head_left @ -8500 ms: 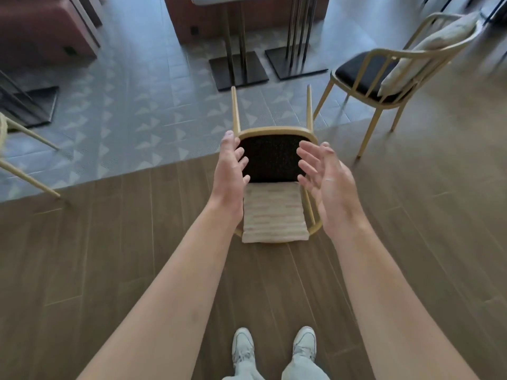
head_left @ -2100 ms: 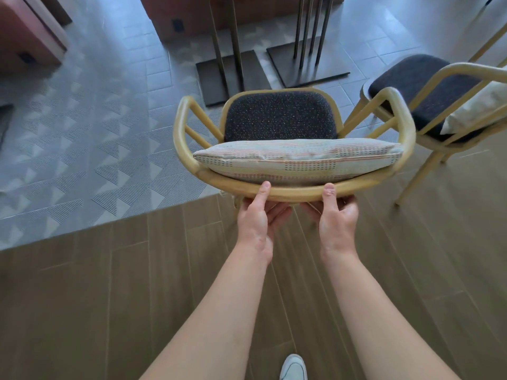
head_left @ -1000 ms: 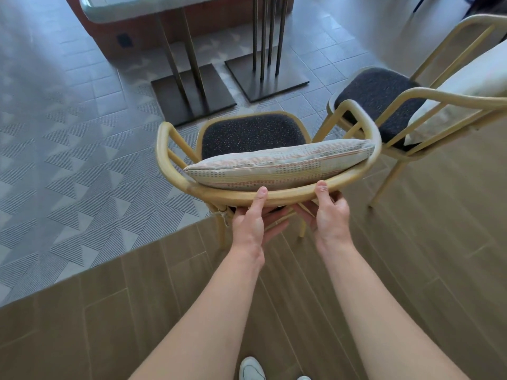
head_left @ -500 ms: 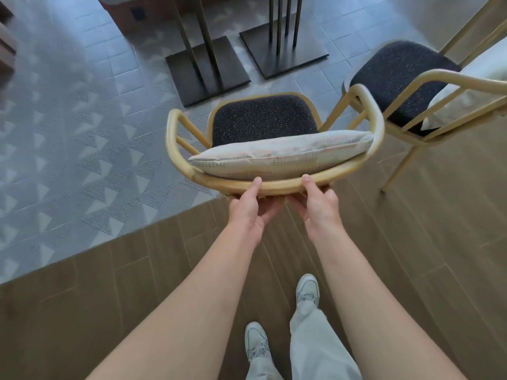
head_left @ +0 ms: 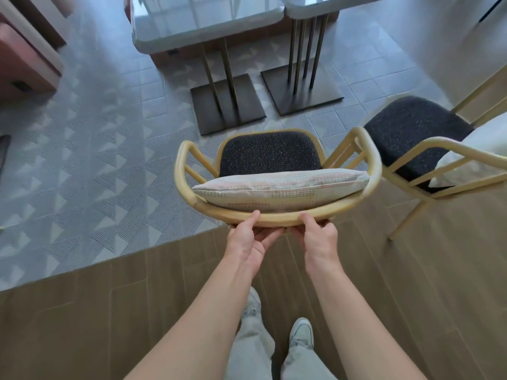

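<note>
Both hands on the chair [head_left: 277, 219] now: left hand [head_left: 245, 239] and right hand [head_left: 319, 237] grip its back rail, thumbs on top, fingers curled under. It stands facing the tables [head_left: 208, 20], cushion [head_left: 279, 187] against its back.

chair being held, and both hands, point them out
chair [head_left: 270, 154], head view, on its dark seat pad.
left hand [head_left: 245, 241], head view, back of the hand.
right hand [head_left: 319, 238], head view, back of the hand.

Gleaming smooth and yellow along the chair frame [head_left: 181, 171]. Looking rough and speckled on the dark cloth seat [head_left: 270, 153], soft and woven on the cushion [head_left: 279, 187]. Shining glossy on the counter [head_left: 205, 20].
</note>
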Demonstrator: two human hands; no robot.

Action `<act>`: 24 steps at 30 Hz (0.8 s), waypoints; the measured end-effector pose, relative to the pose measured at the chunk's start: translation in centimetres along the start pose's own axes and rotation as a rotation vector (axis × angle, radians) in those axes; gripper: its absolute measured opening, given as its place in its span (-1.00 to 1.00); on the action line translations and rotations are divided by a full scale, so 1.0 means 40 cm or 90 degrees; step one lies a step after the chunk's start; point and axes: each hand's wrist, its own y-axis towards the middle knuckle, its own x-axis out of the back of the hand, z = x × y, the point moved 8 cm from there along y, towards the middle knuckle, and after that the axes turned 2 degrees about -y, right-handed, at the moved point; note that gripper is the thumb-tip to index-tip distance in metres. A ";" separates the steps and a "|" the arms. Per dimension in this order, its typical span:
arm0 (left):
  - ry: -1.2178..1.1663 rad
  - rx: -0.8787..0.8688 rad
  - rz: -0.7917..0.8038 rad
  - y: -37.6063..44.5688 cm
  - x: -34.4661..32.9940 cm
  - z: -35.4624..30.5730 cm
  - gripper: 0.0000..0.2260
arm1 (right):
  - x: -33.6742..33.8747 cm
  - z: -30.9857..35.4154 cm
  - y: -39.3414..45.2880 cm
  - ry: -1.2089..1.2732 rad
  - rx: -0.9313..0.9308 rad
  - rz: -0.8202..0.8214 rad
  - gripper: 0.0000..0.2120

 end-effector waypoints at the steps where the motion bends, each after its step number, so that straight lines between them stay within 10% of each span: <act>1: -0.012 0.001 -0.004 0.007 -0.009 -0.001 -0.69 | -0.006 0.007 0.015 0.003 -0.001 0.010 -0.50; 24: -0.043 -0.016 0.004 0.307 -0.128 -0.294 -0.66 | -0.381 0.134 0.269 0.009 0.005 0.096 -0.59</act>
